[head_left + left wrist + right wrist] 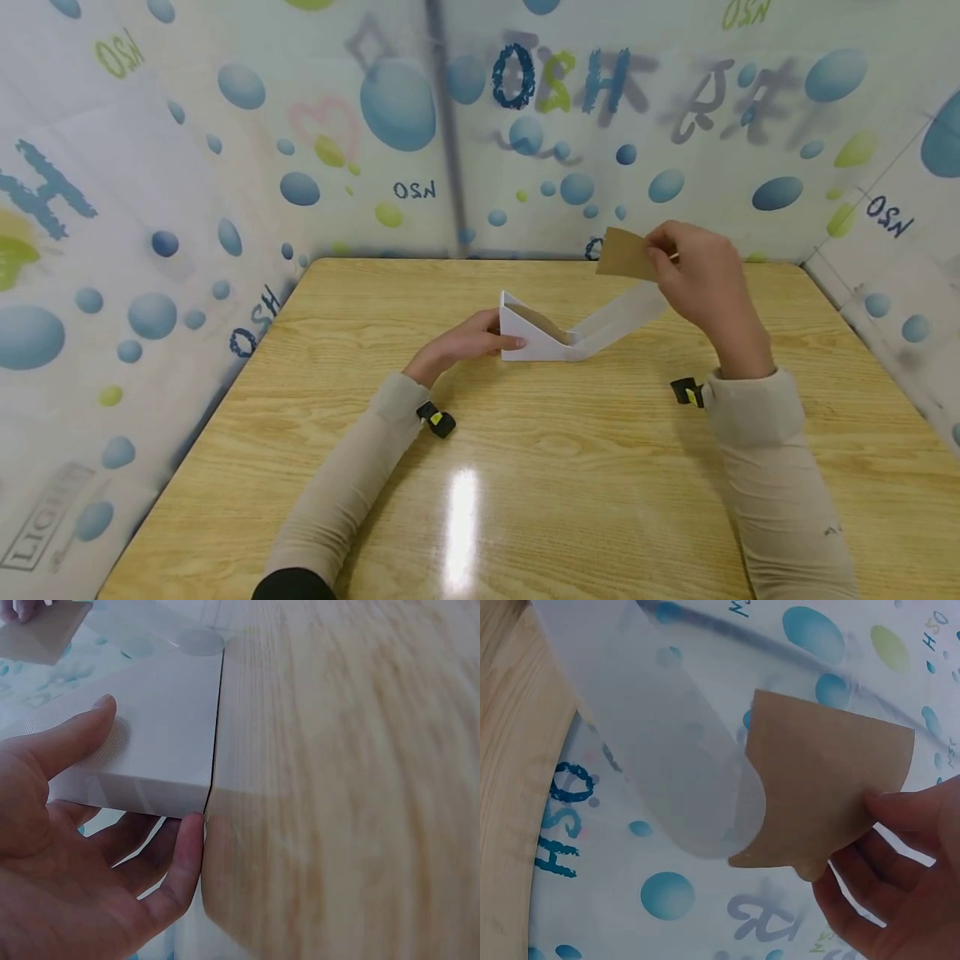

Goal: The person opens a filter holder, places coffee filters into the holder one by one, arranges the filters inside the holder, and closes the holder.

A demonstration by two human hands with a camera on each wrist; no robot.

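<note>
Near the middle of the table stands a small white box (528,346) with a slanted open top. My left hand (474,335) grips its left end, thumb on the near side in the left wrist view. Inside the box, brown card (542,323) shows along the slope. A translucent rounded flap (626,315) extends from the box's low end, up to the right. My right hand (699,271) pinches a flat brown card piece (622,253) above the flap. In the right wrist view this card (825,776) has a curved edge and a small tab, and the flap (667,742) overlaps its side.
The wooden table (570,483) extends around the box on every side. A printed backdrop (337,108) with blue and green spots rises behind the table's far edge. Small black cameras are strapped at the left wrist (437,419) and right wrist (686,392).
</note>
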